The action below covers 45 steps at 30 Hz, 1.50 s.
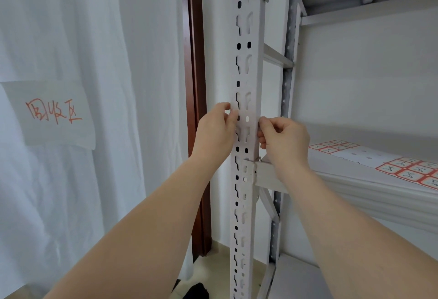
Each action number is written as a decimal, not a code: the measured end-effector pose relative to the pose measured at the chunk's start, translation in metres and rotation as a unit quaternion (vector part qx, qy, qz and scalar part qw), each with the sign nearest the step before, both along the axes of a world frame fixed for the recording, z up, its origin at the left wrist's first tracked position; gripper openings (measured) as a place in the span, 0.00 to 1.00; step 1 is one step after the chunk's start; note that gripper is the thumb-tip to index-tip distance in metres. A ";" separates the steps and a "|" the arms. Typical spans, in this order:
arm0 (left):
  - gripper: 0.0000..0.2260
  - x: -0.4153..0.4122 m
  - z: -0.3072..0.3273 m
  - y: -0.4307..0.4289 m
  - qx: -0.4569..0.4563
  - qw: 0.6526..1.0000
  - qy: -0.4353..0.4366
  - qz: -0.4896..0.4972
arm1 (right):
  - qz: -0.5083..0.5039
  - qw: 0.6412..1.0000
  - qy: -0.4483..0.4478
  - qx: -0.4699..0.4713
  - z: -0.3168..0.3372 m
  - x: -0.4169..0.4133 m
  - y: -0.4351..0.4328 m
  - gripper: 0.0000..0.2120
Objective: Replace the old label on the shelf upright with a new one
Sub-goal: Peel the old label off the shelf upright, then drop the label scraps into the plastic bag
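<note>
The white perforated shelf upright (246, 62) runs top to bottom through the middle of the view. A pale, nearly white label (247, 118) lies across its front at hand height and covers some of the holes. My left hand (215, 130) pinches the label's left edge against the upright. My right hand (282, 140) pinches its right edge at the upright's corner. Both sets of fingertips are closed on the label's edges. Whether the label is stuck down flat is hard to tell.
Sheets of red-bordered labels (407, 170) lie on the shelf board (355, 180) to the right. A paper pocket with red writing (54, 111) hangs on the white curtain at left. A brown door frame (195, 85) stands behind the upright.
</note>
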<state>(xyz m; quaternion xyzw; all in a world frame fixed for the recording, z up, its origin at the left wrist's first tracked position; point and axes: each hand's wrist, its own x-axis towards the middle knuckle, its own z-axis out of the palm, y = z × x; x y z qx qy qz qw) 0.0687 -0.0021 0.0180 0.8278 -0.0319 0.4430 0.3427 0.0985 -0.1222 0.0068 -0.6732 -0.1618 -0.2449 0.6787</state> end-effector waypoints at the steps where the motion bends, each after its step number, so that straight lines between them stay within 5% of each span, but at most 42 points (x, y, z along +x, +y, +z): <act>1: 0.13 0.001 -0.001 0.000 0.017 1.000 0.003 0.007 | 0.000 1.000 0.000 -0.001 0.000 0.000 0.000 0.14; 10: 0.19 0.000 0.003 -0.002 -0.024 0.999 0.042 -0.007 | -0.001 1.000 -0.007 -0.005 0.000 0.000 0.000 0.15; 17: 0.04 -0.018 -0.004 -0.016 -0.164 0.982 -0.091 -0.017 | 0.057 0.994 0.023 0.090 0.003 -0.009 -0.006 0.07; 24: 0.02 -0.040 -0.007 -0.031 -0.339 0.910 0.030 -0.239 | 0.177 0.974 0.047 0.134 0.004 -0.034 -0.017 0.08; 36: 0.02 -0.067 -0.017 -0.047 -0.345 0.912 0.015 -0.223 | 0.291 0.934 0.087 0.187 -0.011 -0.070 -0.018 0.07; 45: 0.05 -0.085 -0.048 -0.061 -0.438 0.833 0.149 -0.305 | 0.176 0.965 0.112 0.161 -0.048 -0.082 -0.029 0.13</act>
